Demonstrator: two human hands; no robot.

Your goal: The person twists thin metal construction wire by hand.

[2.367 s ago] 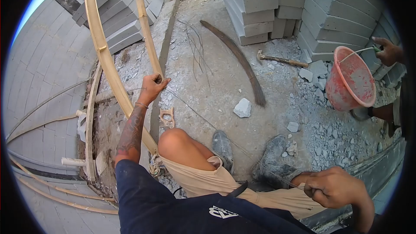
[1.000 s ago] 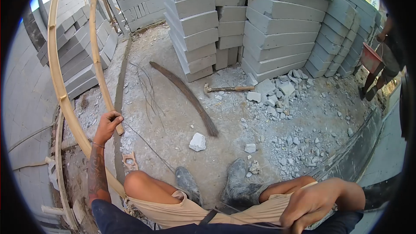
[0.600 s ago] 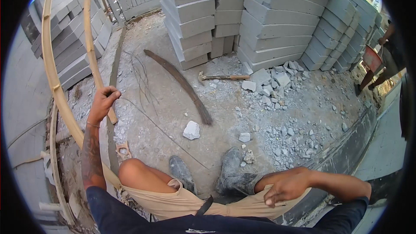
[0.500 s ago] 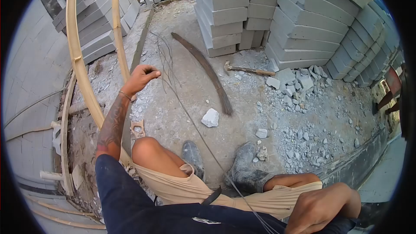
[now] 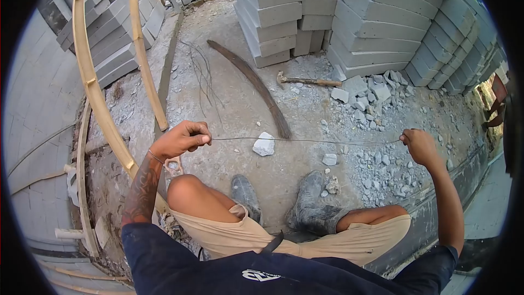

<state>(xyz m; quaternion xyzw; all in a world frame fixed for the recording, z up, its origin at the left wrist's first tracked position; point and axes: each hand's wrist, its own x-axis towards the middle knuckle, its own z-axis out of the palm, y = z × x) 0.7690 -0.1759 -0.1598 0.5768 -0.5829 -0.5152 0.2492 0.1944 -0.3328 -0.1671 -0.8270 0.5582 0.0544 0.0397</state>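
Note:
Thin dark wires (image 5: 327, 142) stretch nearly level between my two hands, above the dusty floor. My left hand (image 5: 188, 135) pinches their left end between thumb and fingers. At the right, my right hand (image 5: 417, 145) is closed on the other end. Beyond the wires lies a long, curved bundle of wire (image 5: 254, 79), and to its left a few loose bent wires (image 5: 203, 74) rest on the floor. A pale chunk of block (image 5: 263, 145) sits just under the held wires.
A hammer (image 5: 308, 81) lies by broken block pieces (image 5: 376, 93). Grey blocks stand in tall stacks (image 5: 382, 27) at the back and another stack (image 5: 117, 27) at the back left. Bamboo poles (image 5: 90, 79) lean at the left. Another person's leg (image 5: 498, 98) shows at the right edge.
My right hand has moved up and outward from my lap. My left hand has come lower and slightly right. The wires, earlier slanting down toward my lap, now run level between both hands.

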